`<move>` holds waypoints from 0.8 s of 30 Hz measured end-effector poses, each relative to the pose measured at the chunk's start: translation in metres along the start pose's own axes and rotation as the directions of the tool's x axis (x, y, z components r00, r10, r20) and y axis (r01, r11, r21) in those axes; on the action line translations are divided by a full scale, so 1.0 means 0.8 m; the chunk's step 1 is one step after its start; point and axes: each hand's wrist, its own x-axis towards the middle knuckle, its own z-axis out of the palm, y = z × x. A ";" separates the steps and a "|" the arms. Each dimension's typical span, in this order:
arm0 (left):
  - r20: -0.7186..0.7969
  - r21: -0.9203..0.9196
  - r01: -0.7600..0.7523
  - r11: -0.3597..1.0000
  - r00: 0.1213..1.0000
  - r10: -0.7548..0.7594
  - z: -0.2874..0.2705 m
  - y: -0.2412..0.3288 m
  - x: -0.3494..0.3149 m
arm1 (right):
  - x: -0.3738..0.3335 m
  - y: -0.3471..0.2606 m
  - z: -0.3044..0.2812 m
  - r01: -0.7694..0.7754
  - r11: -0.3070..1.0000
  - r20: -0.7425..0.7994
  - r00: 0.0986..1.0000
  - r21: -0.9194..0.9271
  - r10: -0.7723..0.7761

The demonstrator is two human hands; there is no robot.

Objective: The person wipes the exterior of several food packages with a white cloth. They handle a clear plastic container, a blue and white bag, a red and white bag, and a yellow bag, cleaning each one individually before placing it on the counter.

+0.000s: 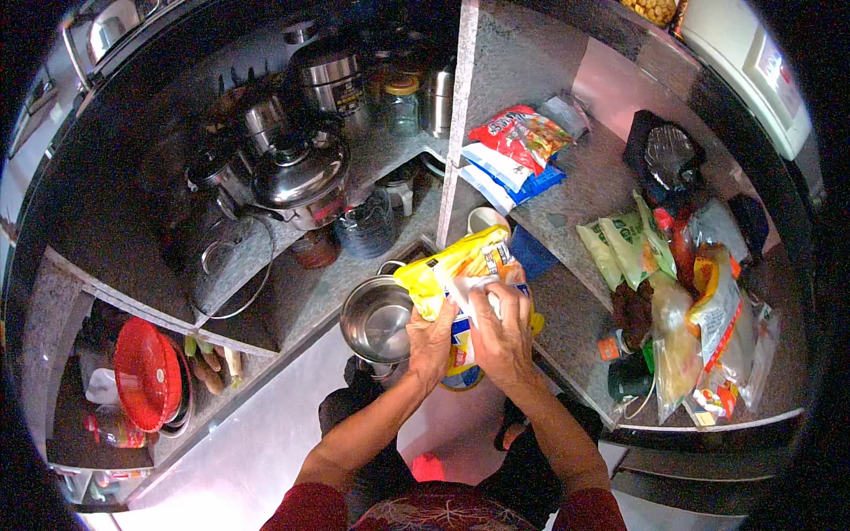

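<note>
Between my two hands is a yellow printed plastic packet with orange and white patches, held above the floor at the shelf's front corner. My left hand pinches its near left edge, thumb pointing up. On the right side my right hand has its fingers curled over the packet and over something white and crumpled; whether that white part belongs to the packet I cannot tell. Just left of the packet stands a steel pot with loop handles. Under my hands, more yellow and blue wrapping shows, partly hidden.
Steel pots, including a lidded pot, and a glass jar crowd the left shelf. Below are red plastic basins. Food packets and bags lie on the right shelves. An upright divider separates both sides.
</note>
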 end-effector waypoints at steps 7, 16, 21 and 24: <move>0.113 0.280 0.063 0.958 0.989 -0.098 0.018 0.036 -0.022 | 0.015 0.032 -0.014 -0.093 0.996 -0.152 0.984 -0.005 0.091; 0.289 0.679 -0.147 0.719 0.954 -0.079 -0.022 0.009 -0.009 | 0.021 0.006 -0.012 0.095 0.983 0.067 0.992 0.157 -0.106; 0.325 0.677 -0.046 0.734 0.914 -0.242 -0.013 0.018 -0.015 | 0.017 0.050 -0.017 -0.099 0.971 -0.086 0.989 0.217 0.120; 0.360 0.651 0.029 0.759 0.868 -0.342 -0.006 0.028 -0.013 | 0.011 0.076 -0.031 -0.315 0.874 -0.092 0.923 0.370 0.372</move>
